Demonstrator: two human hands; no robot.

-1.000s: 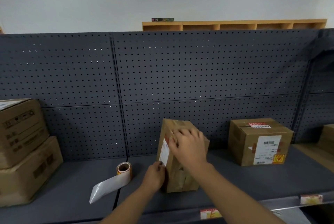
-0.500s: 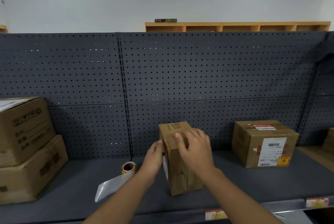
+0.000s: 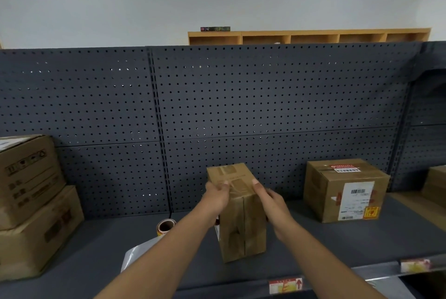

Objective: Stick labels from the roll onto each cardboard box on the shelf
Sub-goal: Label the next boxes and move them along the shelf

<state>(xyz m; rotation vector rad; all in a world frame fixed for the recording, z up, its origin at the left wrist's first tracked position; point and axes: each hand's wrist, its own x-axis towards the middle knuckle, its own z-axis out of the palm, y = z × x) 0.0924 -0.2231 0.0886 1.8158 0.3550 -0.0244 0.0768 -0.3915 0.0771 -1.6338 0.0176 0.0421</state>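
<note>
Left hand [image 3: 215, 196] and right hand [image 3: 270, 202] gripping box [image 3: 242, 222] from both sides (upright on shelf [image 3: 337, 243]); roll [image 3: 165, 226] lying just left.

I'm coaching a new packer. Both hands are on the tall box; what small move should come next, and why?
Probably let go and reach the left hand for the label roll. The tall box stands upright on the shelf, a label edge already shows on its left side, and the roll lies just left.
</note>
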